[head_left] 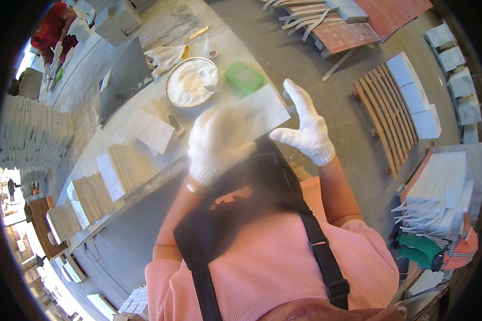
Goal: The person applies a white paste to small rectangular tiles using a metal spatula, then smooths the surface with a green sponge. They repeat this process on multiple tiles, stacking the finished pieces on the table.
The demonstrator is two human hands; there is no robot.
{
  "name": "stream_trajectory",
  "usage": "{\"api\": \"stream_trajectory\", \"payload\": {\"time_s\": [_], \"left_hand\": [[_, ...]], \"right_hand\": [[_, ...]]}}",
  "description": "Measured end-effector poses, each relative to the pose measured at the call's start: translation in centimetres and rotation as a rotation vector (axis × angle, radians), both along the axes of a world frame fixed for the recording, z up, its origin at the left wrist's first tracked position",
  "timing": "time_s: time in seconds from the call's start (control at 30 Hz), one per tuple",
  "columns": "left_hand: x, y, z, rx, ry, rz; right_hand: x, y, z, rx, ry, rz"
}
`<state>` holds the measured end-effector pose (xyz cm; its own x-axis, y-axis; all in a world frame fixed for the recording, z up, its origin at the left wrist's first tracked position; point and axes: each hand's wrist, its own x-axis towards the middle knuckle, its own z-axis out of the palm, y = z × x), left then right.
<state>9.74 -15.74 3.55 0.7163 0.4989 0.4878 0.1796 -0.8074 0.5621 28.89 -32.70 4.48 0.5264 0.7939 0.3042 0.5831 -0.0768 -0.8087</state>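
A white marble tile (265, 111) with faint grey veining is at the near edge of the workbench in front of me. My left hand (219, 140), in a white knit glove, covers the tile's left part; motion smears its fingers, and I cannot tell whether it grips the tile. Just off the tile's right end is my right hand (307, 127), gloved as well, thumb and fingers spread with nothing between them. Beyond the tile stand a round bowl (189, 80) of white powder or paste with a tool in it and a bright green block (244, 77).
Gloves (167, 56), a small white bottle (211, 49) and a flat yellowish tool (197, 35) lie farther back on the bench. Tile stacks (93, 198) line its left side. Rightward on the floor is a slatted wooden pallet (385, 117). Another person (52, 29) works at far left.
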Motion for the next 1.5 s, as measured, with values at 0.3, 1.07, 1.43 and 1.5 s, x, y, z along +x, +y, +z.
{"api": "stream_trajectory", "payload": {"time_s": [0.3,1.07,1.43,1.5], "left_hand": [[-1.1,-0.7,0.0,-0.120,-0.015,0.034],[-1.3,-0.3,-1.5,-1.567,0.047,-0.481],[-1.3,-0.4,-4.0,-2.264,-0.066,-0.753],[-1.4,-0.3,-3.9,-2.389,-0.155,-0.808]], "right_hand": [[1.7,0.3,-0.2,0.068,-0.018,-0.325],[1.9,0.2,1.5,0.213,0.340,-0.070],[-0.1,2.4,1.9,-0.163,0.523,-0.018],[-0.3,2.7,2.1,-0.122,0.554,-0.022]]}}
